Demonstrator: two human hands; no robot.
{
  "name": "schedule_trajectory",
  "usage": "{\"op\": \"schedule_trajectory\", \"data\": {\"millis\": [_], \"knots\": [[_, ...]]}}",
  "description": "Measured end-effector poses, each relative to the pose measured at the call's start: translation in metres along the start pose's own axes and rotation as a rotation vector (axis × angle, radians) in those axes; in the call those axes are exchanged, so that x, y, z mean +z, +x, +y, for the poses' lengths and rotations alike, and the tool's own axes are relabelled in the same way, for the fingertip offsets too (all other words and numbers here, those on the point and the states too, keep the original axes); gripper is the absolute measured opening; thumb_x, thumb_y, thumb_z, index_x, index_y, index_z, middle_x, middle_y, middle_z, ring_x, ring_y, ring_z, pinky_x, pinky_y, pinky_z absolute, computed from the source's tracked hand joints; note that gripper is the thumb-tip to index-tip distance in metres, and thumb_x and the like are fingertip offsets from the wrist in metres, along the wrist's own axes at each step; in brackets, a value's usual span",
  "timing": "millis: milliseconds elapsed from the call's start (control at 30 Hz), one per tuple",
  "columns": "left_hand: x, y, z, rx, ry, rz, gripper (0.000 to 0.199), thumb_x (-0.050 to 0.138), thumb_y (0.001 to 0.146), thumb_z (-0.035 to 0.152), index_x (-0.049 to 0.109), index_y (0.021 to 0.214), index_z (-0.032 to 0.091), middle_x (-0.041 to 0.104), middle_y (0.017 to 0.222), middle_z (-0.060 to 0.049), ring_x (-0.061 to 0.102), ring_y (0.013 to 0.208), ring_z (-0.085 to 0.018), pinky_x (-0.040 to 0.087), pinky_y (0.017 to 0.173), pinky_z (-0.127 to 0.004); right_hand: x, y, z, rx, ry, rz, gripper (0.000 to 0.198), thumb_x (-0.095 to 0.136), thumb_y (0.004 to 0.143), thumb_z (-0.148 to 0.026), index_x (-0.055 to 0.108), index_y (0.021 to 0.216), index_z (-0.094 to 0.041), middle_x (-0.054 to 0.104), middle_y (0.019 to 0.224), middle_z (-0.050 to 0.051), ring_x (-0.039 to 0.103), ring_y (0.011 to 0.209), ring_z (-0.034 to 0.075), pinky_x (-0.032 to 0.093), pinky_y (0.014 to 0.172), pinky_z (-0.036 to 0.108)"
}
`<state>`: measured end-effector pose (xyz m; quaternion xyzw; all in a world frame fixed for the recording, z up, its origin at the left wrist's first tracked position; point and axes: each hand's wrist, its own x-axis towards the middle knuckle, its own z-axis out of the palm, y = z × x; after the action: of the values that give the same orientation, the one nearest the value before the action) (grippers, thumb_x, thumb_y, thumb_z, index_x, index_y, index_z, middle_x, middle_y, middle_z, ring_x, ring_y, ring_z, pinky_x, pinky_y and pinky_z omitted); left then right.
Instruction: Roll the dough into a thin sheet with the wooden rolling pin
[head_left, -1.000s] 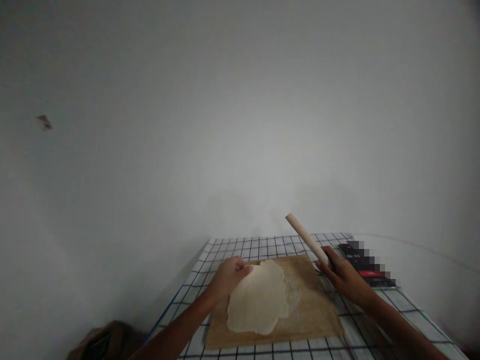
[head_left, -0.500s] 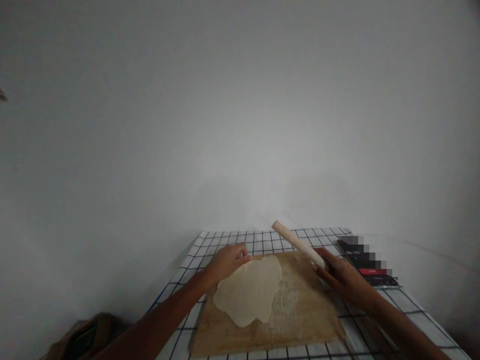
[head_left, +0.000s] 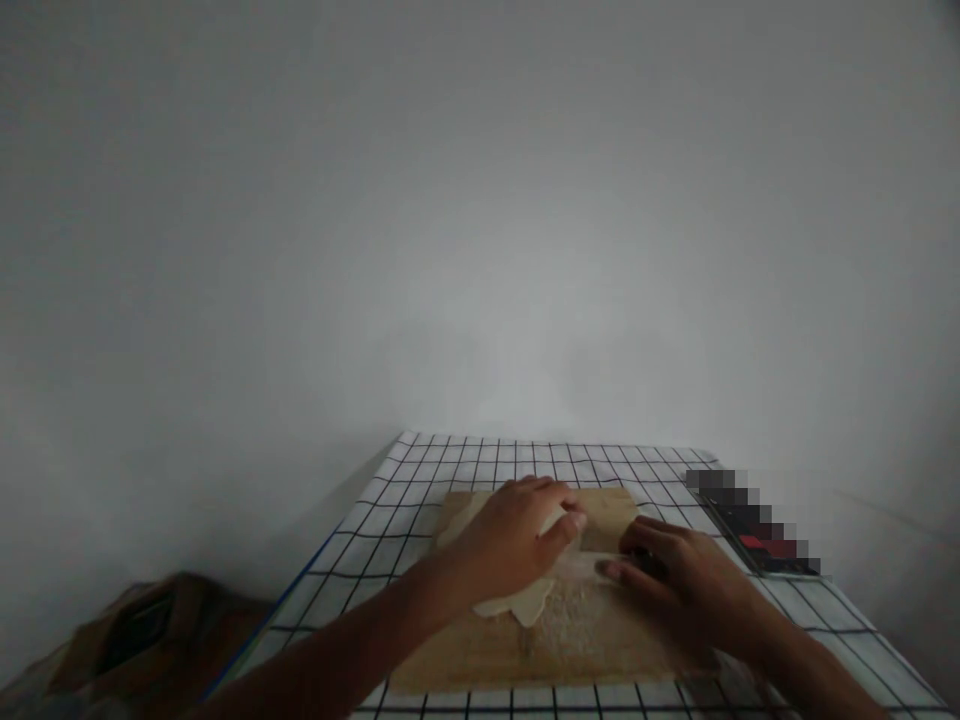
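Observation:
A pale wooden rolling pin [head_left: 595, 566] lies low over the wooden board, slightly blurred. My right hand [head_left: 675, 570] is closed around its right end. My left hand [head_left: 529, 530] is over the dough, its thumb and fingers apart, and it hides the pin's other end. Whether it touches the pin I cannot tell. Beneath that hand the flat, uneven sheet of dough [head_left: 525, 603] is spread on the board [head_left: 487, 660], mostly covered by the hand and forearm. White flour dusts the wood right of the dough.
A white tablecloth with black grid lines [head_left: 375, 545] covers the table under the board. A dark phone, partly pixelated [head_left: 757, 535], lies at the right edge. A pale wall [head_left: 480, 250] rises behind. Brown box-like items [head_left: 142, 640] sit low at the left.
My left hand has moved right from the dough's far left edge to its middle. My right hand has lowered the rolling pin from a raised, tilted position toward the board. The view has shifted slightly.

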<state>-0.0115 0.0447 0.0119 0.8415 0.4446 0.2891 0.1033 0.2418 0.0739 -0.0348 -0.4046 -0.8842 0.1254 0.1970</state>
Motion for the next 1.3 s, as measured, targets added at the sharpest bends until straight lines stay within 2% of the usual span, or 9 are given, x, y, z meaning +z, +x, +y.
{"op": "schedule_trajectory", "data": {"millis": [133, 333, 433, 533, 633, 800, 1000, 1167, 1300], "knots": [[0.027, -0.026, -0.007, -0.064, 0.151, 0.046, 0.034, 0.032, 0.102, 0.037, 0.057, 0.121, 0.024, 0.064, 0.124, -0.004, 0.053, 0.123, -0.022, 0.037, 0.109, -0.044, 0.009, 0.009, -0.016, -0.085, -0.093, 0.019, 0.036, 0.047, 0.095, -0.056, 0.060, 0.083, -0.025, 0.064, 0.086, 0.003, 0.060, 0.079, 0.021, 0.041, 0.068, 0.033], [0.057, -0.008, -0.044, -0.172, 0.358, 0.101, 0.048, 0.030, 0.101, 0.046, 0.046, 0.138, 0.020, 0.051, 0.144, -0.013, 0.033, 0.142, -0.033, 0.019, 0.116, -0.062, 0.017, 0.025, -0.006, -0.140, -0.196, 0.127, 0.030, 0.040, 0.100, -0.045, 0.062, 0.094, -0.024, 0.061, 0.096, 0.006, 0.056, 0.092, 0.023, 0.044, 0.083, 0.038], [0.057, 0.007, -0.055, -0.219, 0.392, 0.121, 0.048, 0.033, 0.100, 0.046, 0.048, 0.137, 0.019, 0.053, 0.142, -0.015, 0.035, 0.139, -0.038, 0.021, 0.111, -0.067, 0.022, 0.047, 0.009, -0.069, -0.228, 0.166, 0.035, 0.034, 0.101, -0.043, 0.063, 0.094, -0.023, 0.062, 0.096, 0.007, 0.057, 0.094, 0.023, 0.044, 0.085, 0.038], [0.054, 0.021, -0.067, -0.276, 0.429, 0.108, 0.045, 0.033, 0.100, 0.046, 0.053, 0.131, 0.019, 0.056, 0.137, -0.015, 0.038, 0.137, -0.039, 0.024, 0.107, -0.069, 0.026, 0.078, 0.028, 0.001, -0.226, 0.146, 0.041, 0.029, 0.102, -0.040, 0.064, 0.108, -0.020, 0.062, 0.111, 0.010, 0.057, 0.104, 0.023, 0.044, 0.091, 0.039], [0.053, 0.034, -0.079, -0.338, 0.470, 0.114, 0.044, 0.031, 0.100, 0.045, 0.056, 0.125, 0.019, 0.059, 0.133, -0.015, 0.042, 0.133, -0.039, 0.026, 0.105, -0.069, 0.029, 0.110, 0.048, -0.002, -0.229, 0.095, 0.042, 0.032, 0.100, -0.039, 0.061, 0.123, -0.019, 0.061, 0.124, 0.011, 0.057, 0.112, 0.024, 0.044, 0.096, 0.039], [0.052, 0.045, -0.091, -0.376, 0.499, 0.142, 0.040, 0.032, 0.100, 0.042, 0.059, 0.119, 0.019, 0.063, 0.125, -0.015, 0.047, 0.128, -0.036, 0.028, 0.105, -0.065, 0.035, 0.139, 0.065, -0.028, -0.255, 0.003, 0.039, 0.039, 0.097, -0.034, 0.063, 0.123, -0.018, 0.064, 0.125, 0.011, 0.058, 0.114, 0.027, 0.046, 0.098, 0.040], [0.050, 0.034, -0.077, -0.334, 0.489, 0.130, 0.036, 0.034, 0.101, 0.041, 0.060, 0.117, 0.021, 0.065, 0.120, -0.013, 0.051, 0.124, -0.033, 0.032, 0.103, -0.061, 0.038, 0.115, 0.064, -0.085, -0.340, -0.064, 0.037, 0.037, 0.096, -0.026, 0.066, 0.119, -0.019, 0.056, 0.140, 0.010, 0.045, 0.133, 0.029, 0.039, 0.109, 0.047], [0.054, 0.024, -0.065, -0.278, 0.449, 0.188, 0.038, 0.036, 0.100, 0.038, 0.057, 0.127, 0.021, 0.064, 0.123, -0.013, 0.051, 0.124, -0.031, 0.032, 0.107, -0.057, 0.040, 0.080, 0.053, 0.037, -0.385, -0.032, 0.049, 0.025, 0.100, -0.028, 0.050, 0.140, -0.014, 0.049, 0.146, 0.014, 0.038, 0.139, 0.030, 0.039, 0.109, 0.053], [0.059, 0.017, -0.059, -0.250, 0.429, 0.195, 0.041, 0.037, 0.100, 0.036, 0.055, 0.133, 0.021, 0.062, 0.129, -0.012, 0.048, 0.129, -0.033, 0.030, 0.110, -0.059, 0.041, 0.058, 0.038, 0.120, -0.411, 0.030, 0.051, 0.024, 0.100, -0.031, 0.049, 0.142, -0.016, 0.048, 0.148, 0.012, 0.038, 0.140, 0.028, 0.037, 0.111, 0.051]]}}
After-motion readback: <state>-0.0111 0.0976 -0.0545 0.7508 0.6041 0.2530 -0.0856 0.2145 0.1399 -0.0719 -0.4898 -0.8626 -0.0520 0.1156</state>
